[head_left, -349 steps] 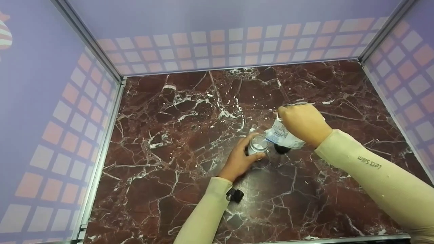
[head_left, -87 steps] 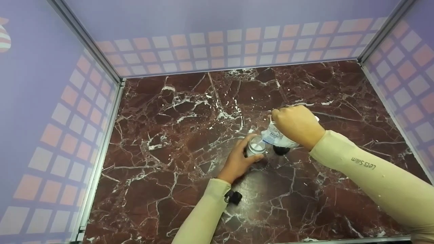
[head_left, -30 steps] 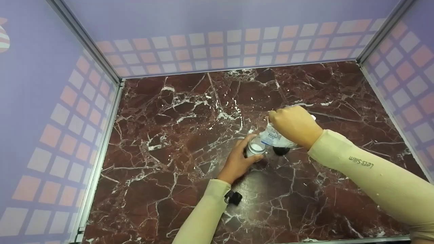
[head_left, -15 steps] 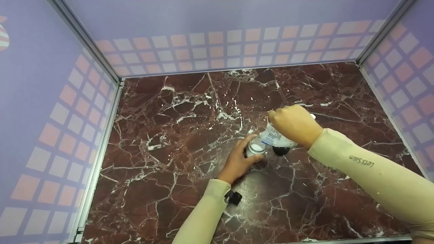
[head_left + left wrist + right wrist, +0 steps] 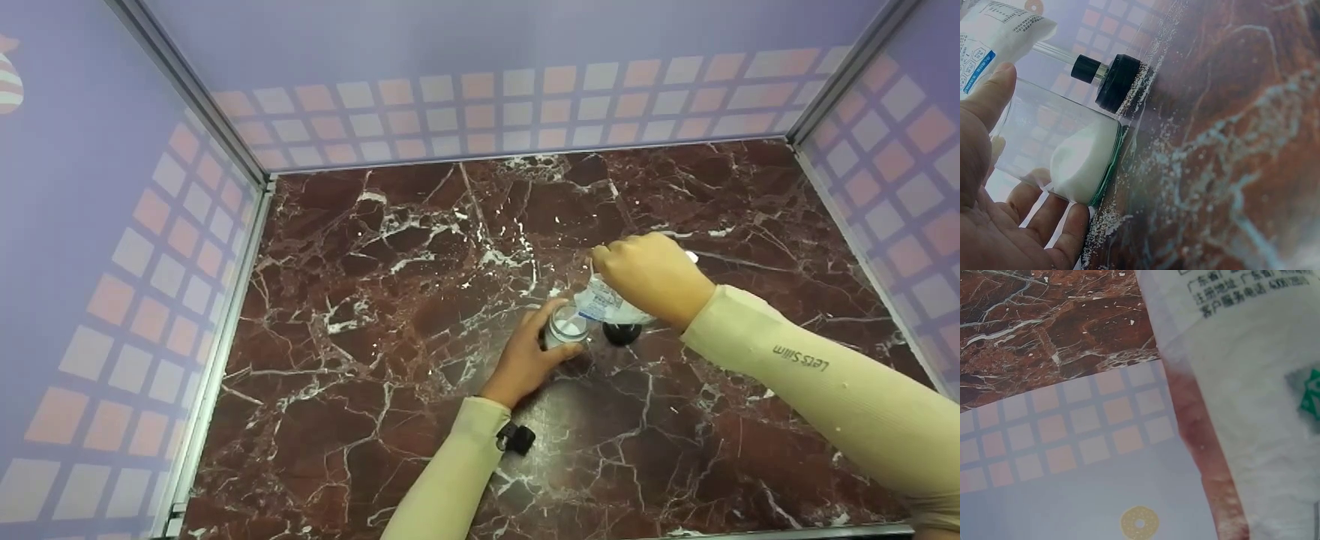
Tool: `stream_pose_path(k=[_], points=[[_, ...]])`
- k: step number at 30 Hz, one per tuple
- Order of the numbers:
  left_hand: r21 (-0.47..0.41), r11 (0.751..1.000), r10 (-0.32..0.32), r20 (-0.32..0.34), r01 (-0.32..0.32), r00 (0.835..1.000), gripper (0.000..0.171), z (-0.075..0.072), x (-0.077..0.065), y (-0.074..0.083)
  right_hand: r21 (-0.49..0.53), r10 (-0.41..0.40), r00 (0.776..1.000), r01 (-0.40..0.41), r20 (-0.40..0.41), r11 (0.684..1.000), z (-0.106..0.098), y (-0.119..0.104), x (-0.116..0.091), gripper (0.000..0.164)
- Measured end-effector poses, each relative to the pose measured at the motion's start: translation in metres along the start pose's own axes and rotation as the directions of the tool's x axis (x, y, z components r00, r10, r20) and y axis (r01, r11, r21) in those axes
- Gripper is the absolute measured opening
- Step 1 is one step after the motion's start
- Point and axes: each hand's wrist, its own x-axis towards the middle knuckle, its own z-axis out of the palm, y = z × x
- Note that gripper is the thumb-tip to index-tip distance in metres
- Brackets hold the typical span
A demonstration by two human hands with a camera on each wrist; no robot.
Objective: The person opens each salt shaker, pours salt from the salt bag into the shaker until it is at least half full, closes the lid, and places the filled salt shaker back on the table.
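My left hand point(image 5: 529, 356) holds a clear glass jar point(image 5: 564, 341) upright on the table, thumb and fingers curved round its side. White granules point(image 5: 1081, 166) lie heaped in its lower part in the left wrist view. My right hand point(image 5: 652, 274) grips a printed white plastic bag point(image 5: 606, 306), its blue-marked lower corner tilted down at the jar's mouth. A thin white streak shows between that corner and the jar's inside. In the right wrist view the bag point(image 5: 1258, 399) fills the right side, hiding most of the hand. Close behind the jar stands a black lid point(image 5: 1120, 84) with a clear stem.
Fine white grains are scattered on the dark red marbled table point(image 5: 337, 435), around the jar's base and farther back. Purple panels with pink and white squares point(image 5: 480, 112) enclose the table at the back and both sides.
Over the longer span, the right hand and bag have shifted slightly left. In the last second both hands hold almost still, and a white streak now shows at the jar's mouth.
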Motion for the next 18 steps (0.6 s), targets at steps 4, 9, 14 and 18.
stream_pose_path(k=[4, 9, 14, 18], points=[[-0.004, 1.000, -0.005, 0.001, 0.005, 1.000, 0.077, -0.0003, -0.0001, -0.0001, 0.004, 0.000, 1.000, 0.000, 0.010, 1.000, -0.0001, 0.0017, -0.0005, 0.019], [-0.009, 1.000, -0.010, -0.001, 0.010, 1.000, 0.077, -0.0005, -0.0008, 0.0003, 0.000, 0.011, 1.000, -0.011, 0.025, 1.000, -0.0012, 0.0032, -0.0011, 0.022], [-0.014, 1.000, -0.017, 0.001, 0.017, 1.000, 0.076, 0.0001, -0.0012, 0.0005, 0.001, 0.017, 0.999, -0.017, 0.030, 1.000, -0.0010, 0.0040, -0.0026, 0.022], [-0.019, 0.999, -0.032, 0.004, 0.032, 0.999, 0.077, 0.0003, -0.0010, 0.0010, 0.000, 0.017, 0.999, -0.017, 0.029, 1.000, -0.0019, 0.0047, -0.0034, 0.023]])
